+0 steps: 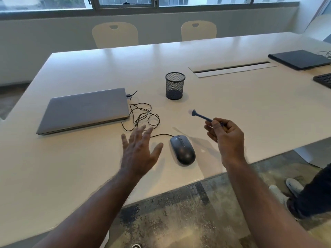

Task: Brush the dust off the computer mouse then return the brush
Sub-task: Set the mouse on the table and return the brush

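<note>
Left hand [138,151] splayed, empty, just left of computer mouse [182,149].
Right hand [224,135] pinches brush [201,116] handle, up-right of mouse; bristles aim up-left toward mesh pen cup [175,85], mouse long axis near-far.

A dark grey mouse [182,149], blue brush [201,116], black mesh pen cup [175,86] and silver laptop [84,110] are seen on a white table [232,104].
</note>
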`<state>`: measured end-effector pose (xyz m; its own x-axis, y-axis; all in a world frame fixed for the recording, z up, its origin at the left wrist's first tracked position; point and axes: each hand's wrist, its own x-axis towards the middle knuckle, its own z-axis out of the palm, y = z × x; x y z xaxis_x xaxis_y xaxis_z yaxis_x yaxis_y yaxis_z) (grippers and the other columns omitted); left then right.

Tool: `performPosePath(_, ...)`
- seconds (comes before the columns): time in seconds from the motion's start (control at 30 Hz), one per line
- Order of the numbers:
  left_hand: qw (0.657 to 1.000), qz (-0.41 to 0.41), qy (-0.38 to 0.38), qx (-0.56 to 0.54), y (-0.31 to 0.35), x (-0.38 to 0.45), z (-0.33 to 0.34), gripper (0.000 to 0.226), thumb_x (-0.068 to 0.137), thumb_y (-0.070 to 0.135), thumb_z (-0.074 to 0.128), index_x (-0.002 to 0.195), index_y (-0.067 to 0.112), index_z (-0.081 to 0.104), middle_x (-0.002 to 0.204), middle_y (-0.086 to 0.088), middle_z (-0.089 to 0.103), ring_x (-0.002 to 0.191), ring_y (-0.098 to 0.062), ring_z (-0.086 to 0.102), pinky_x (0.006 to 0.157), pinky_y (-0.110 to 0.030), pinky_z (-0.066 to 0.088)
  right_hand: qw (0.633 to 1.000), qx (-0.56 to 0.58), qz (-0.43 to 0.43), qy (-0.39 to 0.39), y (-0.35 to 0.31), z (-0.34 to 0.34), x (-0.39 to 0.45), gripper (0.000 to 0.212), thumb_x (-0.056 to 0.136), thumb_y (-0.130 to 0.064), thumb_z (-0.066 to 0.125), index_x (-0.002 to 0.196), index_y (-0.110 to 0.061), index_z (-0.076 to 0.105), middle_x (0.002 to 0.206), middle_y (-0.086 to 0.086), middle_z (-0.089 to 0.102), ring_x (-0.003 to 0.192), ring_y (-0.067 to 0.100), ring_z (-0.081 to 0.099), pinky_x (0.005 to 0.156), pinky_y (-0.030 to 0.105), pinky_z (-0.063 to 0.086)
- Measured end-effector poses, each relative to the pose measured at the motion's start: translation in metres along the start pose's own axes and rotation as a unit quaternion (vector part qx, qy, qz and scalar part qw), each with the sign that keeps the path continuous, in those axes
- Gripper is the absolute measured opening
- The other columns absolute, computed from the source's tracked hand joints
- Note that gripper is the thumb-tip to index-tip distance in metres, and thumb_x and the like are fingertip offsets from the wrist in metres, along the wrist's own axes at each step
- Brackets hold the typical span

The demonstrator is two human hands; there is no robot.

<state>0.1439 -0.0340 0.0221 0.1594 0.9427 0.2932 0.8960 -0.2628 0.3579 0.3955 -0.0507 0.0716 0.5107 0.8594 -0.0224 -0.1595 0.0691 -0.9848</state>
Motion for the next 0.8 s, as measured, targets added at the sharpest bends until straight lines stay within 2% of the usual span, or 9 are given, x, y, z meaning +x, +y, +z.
performPosePath(0.17,0.997,-0.057,-0.010,0.057,-0.040,0.000,-0.013,0.073,0.092,0.064,0.031,0.154,0.025,0.024,0.162,-0.007,0.019,0.151,-0.026,0.008,0.118,-0.059,-0.002,0.996,-0.044,-0.072,-0.013,-0.027,0.021,0.025,0.005,0.096,-0.015,0.064,0.099,-0.017,0.061,0.096,0.011,0.077,0.089,0.022,0.077,0.078,0.035,0.060)
performPosePath(0.3,0.991,-0.103,-0.042,0.069,-0.073,0.005,-0.021,0.075,0.090,0.064,0.022,0.155,0.025,0.020,0.164,-0.005,0.012,0.152,-0.025,0.002,0.118,-0.060,-0.004,0.988,-0.087,-0.129,-0.008,-0.045,0.052,0.060,0.008,0.094,-0.014,0.067,0.089,-0.021,0.066,0.087,0.010,0.075,0.077,0.021,0.076,0.071,0.034,0.061)
performPosePath(0.47,0.986,-0.138,-0.072,0.068,-0.099,0.011,-0.024,0.065,0.100,0.054,0.029,0.156,0.028,0.012,0.165,-0.002,0.004,0.152,-0.023,-0.003,0.119,-0.058,-0.005,0.964,-0.168,-0.205,0.003,-0.059,0.102,0.118,0.009,0.092,-0.014,0.065,0.090,-0.020,0.071,0.077,0.003,0.073,0.065,0.011,0.073,0.071,0.038,0.062)
performPosePath(0.57,0.984,-0.144,-0.091,0.055,-0.104,0.012,-0.022,0.065,0.100,0.054,0.027,0.156,0.028,0.008,0.166,-0.001,0.000,0.151,-0.021,-0.006,0.119,-0.056,-0.006,0.939,-0.250,-0.237,0.001,-0.062,0.128,0.143,0.010,0.088,-0.021,0.068,0.093,-0.019,0.076,0.077,0.003,0.074,0.073,0.023,0.074,0.077,0.040,0.060)
performPosePath(0.7,0.984,-0.139,-0.094,0.054,-0.105,0.011,-0.019,0.067,0.098,0.058,0.020,0.156,0.028,0.006,0.165,0.001,-0.003,0.151,-0.019,-0.008,0.119,-0.055,-0.008,0.886,-0.390,-0.252,0.012,-0.061,0.153,0.165,0.022,0.087,-0.034,0.066,0.102,-0.023,0.077,0.099,0.003,0.078,0.093,0.029,0.072,0.083,0.037,0.057)
performPosePath(0.8,0.983,-0.142,-0.098,0.055,-0.106,0.013,-0.017,0.075,0.089,0.062,0.009,0.156,0.029,0.005,0.165,0.002,-0.005,0.151,-0.018,-0.010,0.119,-0.055,-0.008,0.850,-0.466,-0.248,0.010,-0.059,0.168,0.174,0.023,0.090,-0.031,0.066,0.109,-0.025,0.076,0.110,0.004,0.076,0.105,0.031,0.068,0.085,0.034,0.051)
